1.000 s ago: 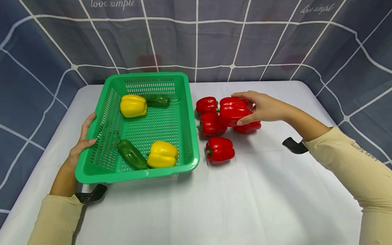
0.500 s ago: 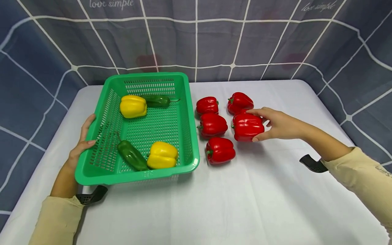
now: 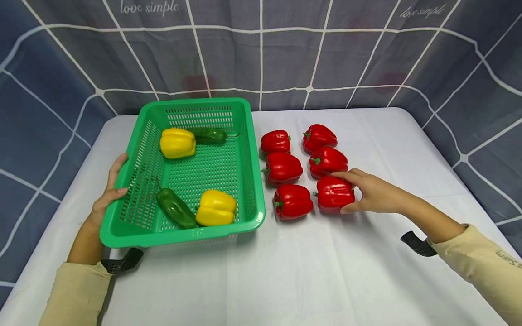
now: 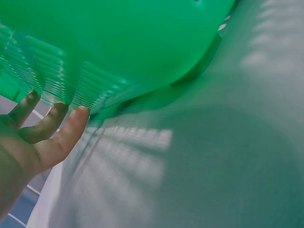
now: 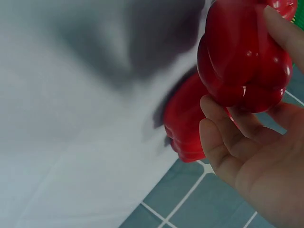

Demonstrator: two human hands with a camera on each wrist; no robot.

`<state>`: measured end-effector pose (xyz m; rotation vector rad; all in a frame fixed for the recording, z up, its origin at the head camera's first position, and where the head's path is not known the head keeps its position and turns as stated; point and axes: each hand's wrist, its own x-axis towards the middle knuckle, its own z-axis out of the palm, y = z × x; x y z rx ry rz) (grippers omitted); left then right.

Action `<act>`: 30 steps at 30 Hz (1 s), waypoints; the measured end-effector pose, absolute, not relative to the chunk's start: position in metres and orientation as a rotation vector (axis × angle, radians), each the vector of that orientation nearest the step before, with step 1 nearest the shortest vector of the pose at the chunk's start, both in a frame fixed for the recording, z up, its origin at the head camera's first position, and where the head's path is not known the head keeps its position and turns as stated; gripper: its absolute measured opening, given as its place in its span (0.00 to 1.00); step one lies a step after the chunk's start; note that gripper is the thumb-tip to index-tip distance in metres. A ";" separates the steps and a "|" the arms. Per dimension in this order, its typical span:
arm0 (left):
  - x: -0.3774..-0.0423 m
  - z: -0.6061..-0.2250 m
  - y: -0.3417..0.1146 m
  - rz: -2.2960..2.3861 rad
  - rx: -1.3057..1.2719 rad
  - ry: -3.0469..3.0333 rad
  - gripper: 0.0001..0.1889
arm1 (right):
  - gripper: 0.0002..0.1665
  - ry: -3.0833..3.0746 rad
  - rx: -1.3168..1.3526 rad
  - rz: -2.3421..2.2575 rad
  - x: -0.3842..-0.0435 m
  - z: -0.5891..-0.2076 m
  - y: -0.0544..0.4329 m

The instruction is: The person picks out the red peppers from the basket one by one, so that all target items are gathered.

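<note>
On the left stands a green plastic basket [image 3: 212, 176] holding two yellow bell peppers [image 3: 216, 207] and two long green chili peppers [image 3: 176, 208]. My left hand [image 3: 107, 192] holds its left rim, thumb over the edge; in the left wrist view the fingers [image 4: 71, 128] touch the slotted wall from outside. To the right, my right hand [image 3: 369, 192] holds a red bell pepper [image 3: 335, 194] between thumb and fingers, at the near end of the right column of red peppers. Another red bell pepper [image 3: 328, 161] lies just behind it.
A left column of red bell peppers [image 3: 284, 168] lies between the basket and the held pepper. One more red pepper [image 3: 319, 138] is at the back right. White cloth [image 3: 285, 271] covers the table; a grey checked curtain [image 3: 285, 59] encloses its back and sides.
My right hand has carried its red pepper rightward and toward me, from above the other peppers to the right column's near end. The left hand and basket have stayed in place.
</note>
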<state>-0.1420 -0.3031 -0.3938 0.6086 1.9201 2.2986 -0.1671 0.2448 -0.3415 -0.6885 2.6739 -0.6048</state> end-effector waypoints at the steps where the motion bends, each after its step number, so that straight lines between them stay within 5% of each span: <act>1: -0.142 -0.394 -0.303 2.305 0.613 1.909 0.37 | 0.49 2.674 -0.685 -0.612 -0.168 -0.343 0.245; 30: -0.145 -0.397 -0.304 2.333 0.703 1.864 0.37 | 0.50 2.627 -0.655 -0.746 -0.174 -0.362 0.256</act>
